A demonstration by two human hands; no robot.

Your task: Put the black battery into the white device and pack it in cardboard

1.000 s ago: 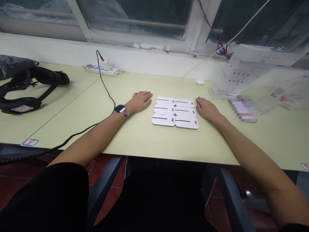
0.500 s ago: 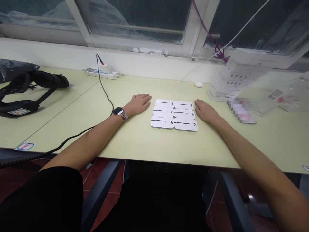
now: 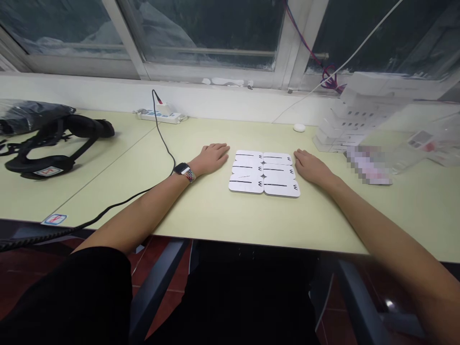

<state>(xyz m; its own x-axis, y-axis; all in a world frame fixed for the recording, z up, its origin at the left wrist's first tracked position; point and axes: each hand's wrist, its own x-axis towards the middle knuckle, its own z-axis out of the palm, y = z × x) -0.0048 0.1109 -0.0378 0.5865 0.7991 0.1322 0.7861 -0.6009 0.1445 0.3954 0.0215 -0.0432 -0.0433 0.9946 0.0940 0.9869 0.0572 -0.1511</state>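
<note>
Laid flat mid-table (image 3: pixel 215 215) in two columns of three, edges touching: six white cards (image 3: pixel 264 173). Resting palm down just beside their left edge, the left hand (image 3: pixel 212 157); likewise at the right edge, the right hand (image 3: pixel 311 166). Both spread open, well apart, gripping nothing. Probably light, thin and fairly stiff, with smooth faces likely to slide on the table. Flush against the surface, so hard to pinch from above. Best taken at an outer edge or rounded corner, levered up with a fingertip. Packed close, so neighbours easily nudged.
</note>
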